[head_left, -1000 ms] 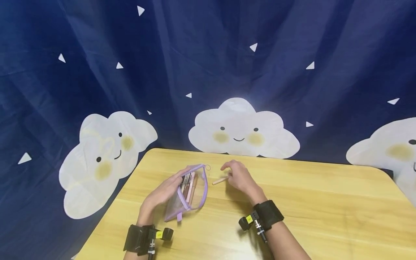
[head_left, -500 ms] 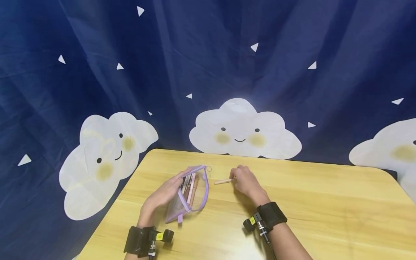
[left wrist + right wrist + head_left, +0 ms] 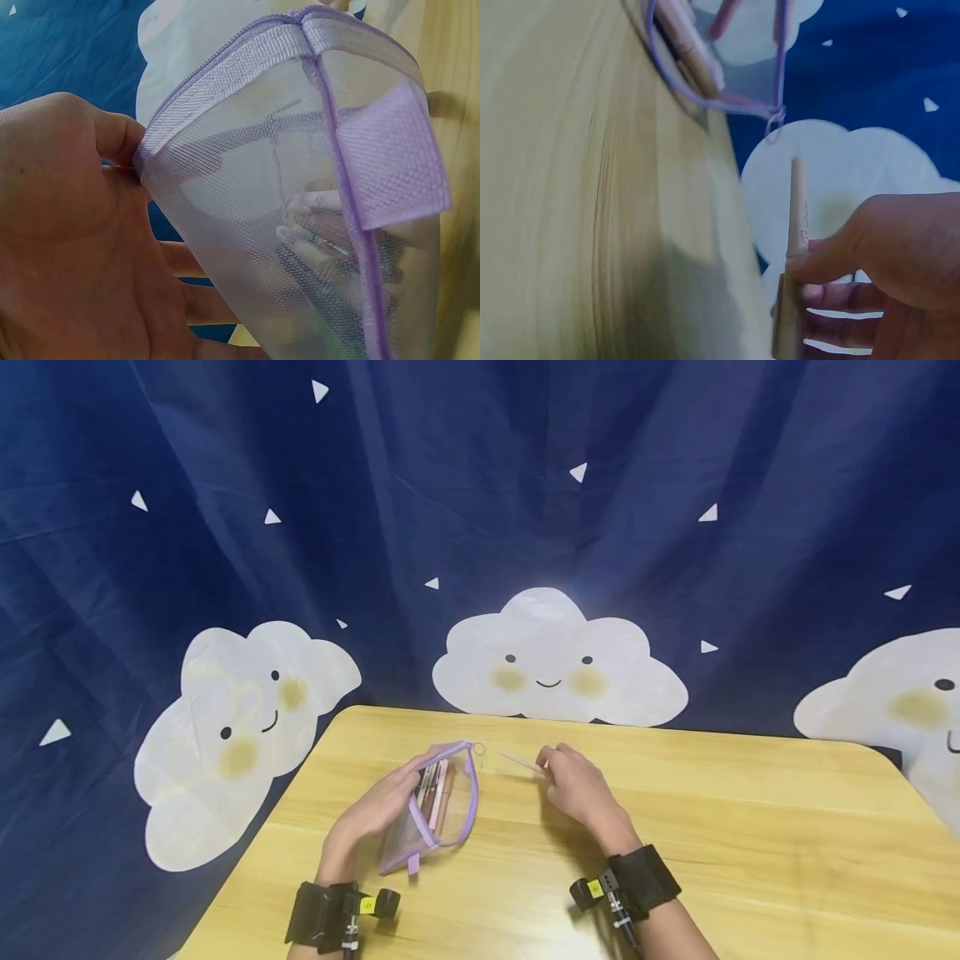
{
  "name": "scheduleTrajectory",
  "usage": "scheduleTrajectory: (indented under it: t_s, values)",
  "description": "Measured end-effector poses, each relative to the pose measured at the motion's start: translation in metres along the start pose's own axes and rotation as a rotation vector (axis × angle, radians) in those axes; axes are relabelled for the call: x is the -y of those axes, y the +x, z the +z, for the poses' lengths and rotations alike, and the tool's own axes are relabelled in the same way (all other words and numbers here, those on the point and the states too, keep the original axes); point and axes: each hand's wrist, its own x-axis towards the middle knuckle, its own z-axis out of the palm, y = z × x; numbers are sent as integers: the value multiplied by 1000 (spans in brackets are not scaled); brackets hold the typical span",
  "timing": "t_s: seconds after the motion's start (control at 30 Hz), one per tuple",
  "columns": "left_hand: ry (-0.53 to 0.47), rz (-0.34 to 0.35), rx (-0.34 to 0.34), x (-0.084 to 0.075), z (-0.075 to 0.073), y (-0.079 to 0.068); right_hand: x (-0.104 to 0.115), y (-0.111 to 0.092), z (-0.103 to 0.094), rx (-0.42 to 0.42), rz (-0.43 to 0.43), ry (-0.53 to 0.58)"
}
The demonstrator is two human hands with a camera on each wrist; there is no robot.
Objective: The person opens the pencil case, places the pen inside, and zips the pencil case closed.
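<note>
A purple-edged mesh pencil case (image 3: 405, 842) lies on the table with its zip mouth gaping to the right. Several pens (image 3: 441, 797) in pink, brown and dark tones are inside it. My left hand (image 3: 382, 802) holds the case by its far-left edge; in the left wrist view the thumb and forefinger pinch the purple zip band (image 3: 225, 82). To the right of the mouth, my right hand (image 3: 576, 783) grips a beige pen (image 3: 798, 217) between thumb and fingers. The pen's free end points toward the case, apart from it.
A wooden table (image 3: 750, 827) spreads under both arms. Behind its far edge hangs a dark blue curtain (image 3: 480, 460) with smiling clouds. Each wrist wears a black strap with a small camera, like the right strap (image 3: 643, 881). A zip-pull ring (image 3: 479, 748) hangs at the case's far corner.
My right hand has drawn slightly right and nearer, its fingers closing further around the pen. The pen's free end has swung up toward the far side. Left hand and case stay put.
</note>
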Motion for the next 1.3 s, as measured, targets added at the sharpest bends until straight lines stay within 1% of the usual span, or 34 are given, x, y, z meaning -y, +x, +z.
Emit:
scheduleTrajectory:
  t_s: [0.13, 0.3, 0.43, 0.57, 0.7, 0.87, 1.0, 1.1, 1.2, 1.3]
  values:
    - [-6, -6, -1, 1, 0, -1, 10, -10, -4, 9, -1, 47]
    - [0, -12, 6, 0, 0, 0, 28, -21, -6, 72, -4, 156]
    - [5, -20, 0, 0, -1, 1, 45, -22, -2, 123, -34, 197]
    - [-3, -27, 4, 0, 0, 1, 58, -18, 8, 197, -31, 326]
    - [-13, -22, 14, -1, 0, 1, 69, -8, 20, 259, 22, 520]
    - [2, 6, 7, -2, 0, 1, 87, 8, 31, 272, 121, 718]
    - [9, 16, 8, -3, 0, 2, 101, 17, 35, 272, 189, 834]
    - [9, 14, 6, -2, 0, 3, 109, 21, 38, 264, 196, 871]
    - [4, 26, 3, -2, -1, 3, 114, 23, 38, 275, 181, 864]
    - [6, 40, 0, 0, -1, 3, 115, 24, 39, 296, 178, 862]
